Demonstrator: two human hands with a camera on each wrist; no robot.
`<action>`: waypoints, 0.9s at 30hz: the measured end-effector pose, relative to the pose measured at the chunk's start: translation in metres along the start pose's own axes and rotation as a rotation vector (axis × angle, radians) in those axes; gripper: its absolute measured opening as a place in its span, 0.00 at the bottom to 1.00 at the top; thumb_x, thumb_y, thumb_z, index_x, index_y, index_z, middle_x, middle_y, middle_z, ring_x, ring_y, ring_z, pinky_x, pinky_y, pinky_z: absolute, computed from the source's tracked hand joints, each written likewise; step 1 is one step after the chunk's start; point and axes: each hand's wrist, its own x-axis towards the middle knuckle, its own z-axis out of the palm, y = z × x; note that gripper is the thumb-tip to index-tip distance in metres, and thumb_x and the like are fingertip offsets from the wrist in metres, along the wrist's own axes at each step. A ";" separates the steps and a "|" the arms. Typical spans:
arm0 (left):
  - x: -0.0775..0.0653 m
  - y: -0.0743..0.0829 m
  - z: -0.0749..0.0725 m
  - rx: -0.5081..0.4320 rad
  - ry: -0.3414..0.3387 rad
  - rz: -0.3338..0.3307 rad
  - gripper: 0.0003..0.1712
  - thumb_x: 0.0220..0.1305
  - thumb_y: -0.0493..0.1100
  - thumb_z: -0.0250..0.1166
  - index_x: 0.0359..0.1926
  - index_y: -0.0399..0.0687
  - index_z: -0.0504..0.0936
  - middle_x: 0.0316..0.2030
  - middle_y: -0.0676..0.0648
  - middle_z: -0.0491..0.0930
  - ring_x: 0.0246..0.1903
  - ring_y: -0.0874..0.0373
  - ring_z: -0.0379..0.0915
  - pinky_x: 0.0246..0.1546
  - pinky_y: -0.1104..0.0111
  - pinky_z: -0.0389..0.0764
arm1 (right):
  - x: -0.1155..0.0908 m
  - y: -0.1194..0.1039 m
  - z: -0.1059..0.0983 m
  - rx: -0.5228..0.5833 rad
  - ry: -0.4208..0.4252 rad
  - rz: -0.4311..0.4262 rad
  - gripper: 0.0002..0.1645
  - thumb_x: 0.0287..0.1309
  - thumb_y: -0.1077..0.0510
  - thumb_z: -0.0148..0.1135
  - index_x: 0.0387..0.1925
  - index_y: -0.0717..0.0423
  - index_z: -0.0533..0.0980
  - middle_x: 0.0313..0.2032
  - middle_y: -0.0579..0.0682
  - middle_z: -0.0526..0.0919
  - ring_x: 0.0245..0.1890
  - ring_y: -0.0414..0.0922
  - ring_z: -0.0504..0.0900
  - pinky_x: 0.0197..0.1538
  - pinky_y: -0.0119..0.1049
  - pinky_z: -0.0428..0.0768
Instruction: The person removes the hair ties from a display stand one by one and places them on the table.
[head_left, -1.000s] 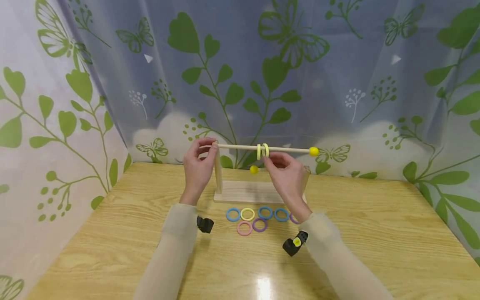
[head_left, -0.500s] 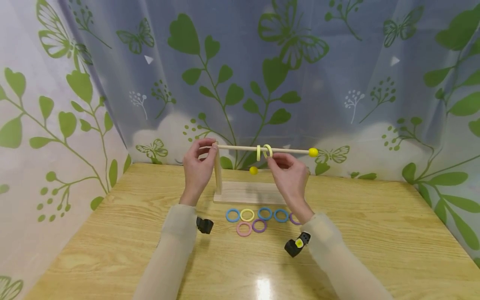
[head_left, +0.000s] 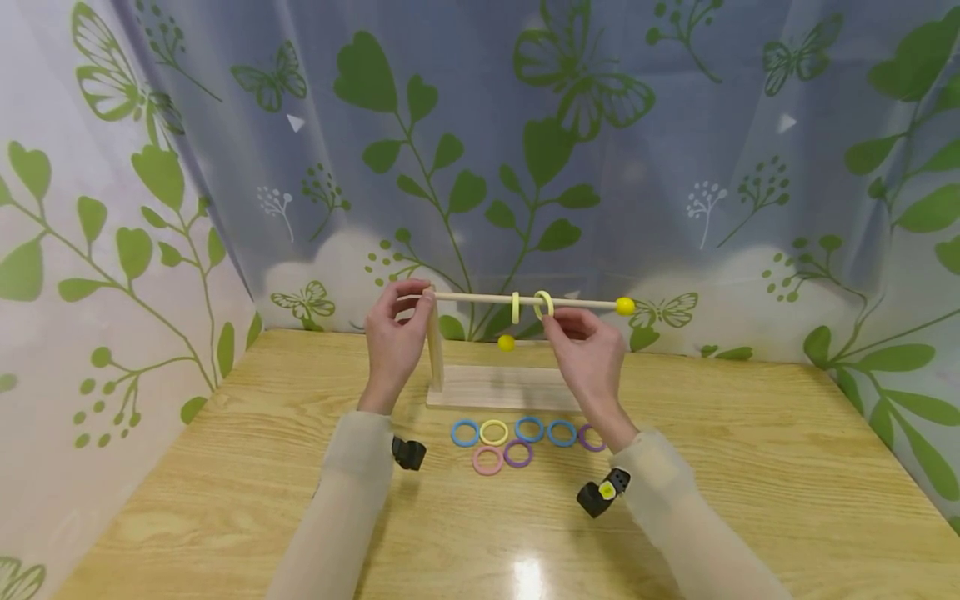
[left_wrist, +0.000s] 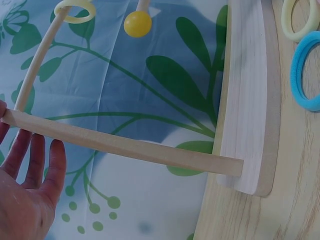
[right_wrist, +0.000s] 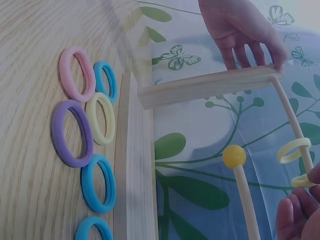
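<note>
A wooden stand has a flat base [head_left: 487, 388], an upright post [head_left: 436, 354] and a top rod [head_left: 480, 297] ending in a yellow ball [head_left: 625, 306]. My left hand [head_left: 395, 337] grips the post's upper end, thumb near where the rod joins it, fingers behind the post in the left wrist view. Two pale yellow hair ties are on the rod. One [head_left: 515, 309] hangs freely near its middle. The other [right_wrist: 301, 181], just right of it, is pinched between thumb and fingertips of my right hand [head_left: 592, 358], still around the rod.
On the table [head_left: 247, 467], in front of the base, lie several loose hair ties: blue [head_left: 465, 444], yellow [head_left: 494, 442], pink [head_left: 488, 472] and purple [head_left: 518, 465]. A lower rod with a yellow ball [head_left: 506, 342] sits below the top one. A patterned curtain [head_left: 480, 167] hangs behind.
My right hand has slid the pinched yellow hair tie to the right along the rod, widening the space between it and the other one. The left hand keeps its place on the post.
</note>
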 end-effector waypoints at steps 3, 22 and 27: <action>0.000 -0.001 0.000 0.000 0.002 -0.002 0.12 0.71 0.35 0.63 0.50 0.31 0.82 0.47 0.31 0.82 0.46 0.36 0.80 0.34 0.83 0.78 | 0.000 0.001 -0.002 -0.002 0.009 0.000 0.08 0.59 0.56 0.73 0.38 0.56 0.88 0.34 0.57 0.91 0.28 0.29 0.83 0.31 0.21 0.79; 0.009 -0.033 -0.001 -0.001 0.001 0.024 0.10 0.70 0.41 0.67 0.49 0.41 0.85 0.46 0.38 0.84 0.43 0.47 0.82 0.34 0.80 0.80 | 0.006 0.004 -0.015 -0.019 0.066 0.009 0.09 0.58 0.56 0.73 0.38 0.56 0.88 0.34 0.58 0.91 0.27 0.27 0.82 0.30 0.21 0.79; 0.009 -0.033 -0.001 0.012 0.000 0.037 0.10 0.70 0.42 0.66 0.49 0.42 0.85 0.45 0.41 0.84 0.42 0.51 0.82 0.34 0.79 0.82 | 0.007 0.004 -0.019 -0.011 0.069 0.022 0.08 0.58 0.56 0.73 0.38 0.56 0.89 0.34 0.57 0.91 0.27 0.28 0.82 0.30 0.21 0.78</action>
